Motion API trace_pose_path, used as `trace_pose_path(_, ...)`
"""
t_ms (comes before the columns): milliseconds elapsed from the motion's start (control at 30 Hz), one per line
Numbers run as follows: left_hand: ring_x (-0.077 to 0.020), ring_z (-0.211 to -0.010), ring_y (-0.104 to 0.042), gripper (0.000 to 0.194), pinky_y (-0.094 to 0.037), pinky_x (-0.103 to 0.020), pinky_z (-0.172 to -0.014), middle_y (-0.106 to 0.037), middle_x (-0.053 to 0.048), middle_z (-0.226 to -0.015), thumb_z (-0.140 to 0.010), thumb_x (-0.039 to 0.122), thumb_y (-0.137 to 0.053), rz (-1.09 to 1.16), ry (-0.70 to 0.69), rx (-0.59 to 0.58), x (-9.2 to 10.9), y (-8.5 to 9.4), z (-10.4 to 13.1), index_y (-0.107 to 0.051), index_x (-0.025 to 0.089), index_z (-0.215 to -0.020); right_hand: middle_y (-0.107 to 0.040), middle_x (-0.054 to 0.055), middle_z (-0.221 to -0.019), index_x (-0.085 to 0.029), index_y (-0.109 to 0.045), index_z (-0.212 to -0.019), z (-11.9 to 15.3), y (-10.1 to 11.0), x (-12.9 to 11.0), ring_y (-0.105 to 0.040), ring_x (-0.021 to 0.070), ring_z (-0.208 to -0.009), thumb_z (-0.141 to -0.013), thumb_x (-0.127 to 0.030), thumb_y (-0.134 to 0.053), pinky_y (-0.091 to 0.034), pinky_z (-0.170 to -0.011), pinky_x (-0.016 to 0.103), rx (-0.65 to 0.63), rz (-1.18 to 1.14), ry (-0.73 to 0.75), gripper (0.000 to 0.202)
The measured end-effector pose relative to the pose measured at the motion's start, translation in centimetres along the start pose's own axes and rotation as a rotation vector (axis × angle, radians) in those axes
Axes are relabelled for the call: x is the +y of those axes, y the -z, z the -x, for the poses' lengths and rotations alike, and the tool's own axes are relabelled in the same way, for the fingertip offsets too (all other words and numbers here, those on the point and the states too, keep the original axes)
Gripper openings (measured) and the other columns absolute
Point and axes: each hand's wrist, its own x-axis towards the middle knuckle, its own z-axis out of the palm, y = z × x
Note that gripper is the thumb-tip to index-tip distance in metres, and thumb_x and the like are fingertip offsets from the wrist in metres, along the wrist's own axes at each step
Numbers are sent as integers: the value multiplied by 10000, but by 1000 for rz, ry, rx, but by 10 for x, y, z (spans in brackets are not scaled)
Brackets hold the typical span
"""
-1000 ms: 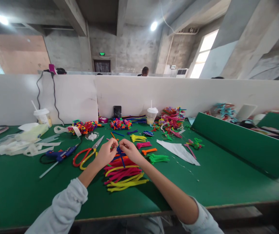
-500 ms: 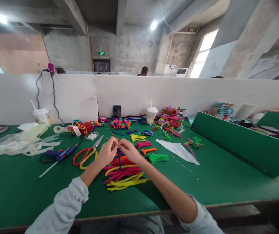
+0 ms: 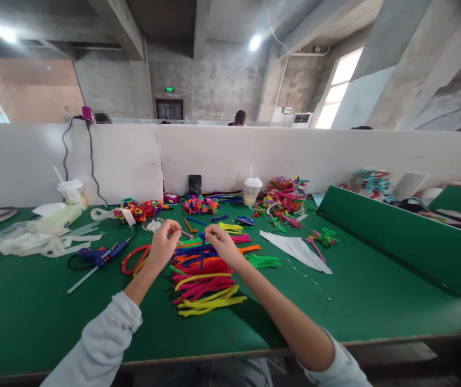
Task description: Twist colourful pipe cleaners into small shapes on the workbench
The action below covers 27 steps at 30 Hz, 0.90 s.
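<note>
1. Location: the blue stem hangs roughly upright above a spread of loose coloured stems laid across the green tabletop. Its upper end looks bunched or knotted; the exact shape is too small to read.
2. Grip, right hand: thumb and fingertips closed in a narrow pinch at the bunched top of the blue stem, with the tail free below.
3. Grip, left hand: apart from the blue stem, fingers curled with the tips close together. We cannot tell whether anything thin lies between them.
4. Weight and stiffness: we judge the piece very light. It looks like fuzzy-covered wire, so we expect it to bend under slight force and hold the bend.
5. Surface: the nap should give good friction, so slipping seems a minor concern. Hard squeezing could flatten the fuzz, and cut wire ends might prick.
6. Where to hold: we favour the bunched top, as the right hand has it, since it offers the most material. Pinching far down the tail would probably let the top swing or kink the stem.
7. Fragility: breakage seems unlikely; we rate unwanted bends, or a twist working loose, as the likelier faults.
</note>
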Motion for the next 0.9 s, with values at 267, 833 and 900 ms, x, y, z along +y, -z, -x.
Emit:
trace_pose_path(267,-109,-533,-544,210,-443,-198,-437,-567,0,-694,-767,345,-422,-114,61,-193,-2,-2,-4,-523,176,-844,-329,-45,-605,-181,-399,-662,-17,25,8,-307,95,-560,-787,-354,-400,-267,-528,221,-116,196,2,213)
trace_pose_path(833,-132,-563,-548,124,-394,-215,-542,-581,10,-592,-739,252,-451,-523,-109,-155,-2,0,-52,-556,189,-716,-428,-36,-594,-149,-492,-712,-95,14,4,-387,86,-544,-807,-303,-394,-320,-509,198,-412,307,106,206)
trace_pose_path(900,-141,-593,-555,136,-393,-222,-568,-607,-10,-626,-724,255,-456,-589,-75,-116,-5,0,-61,-567,183,-696,-495,-11,-647,-138,-523,-799,-104,19,18,-449,95,-592,-847,-283,-321,-350,-546,197,-341,450,63,253)
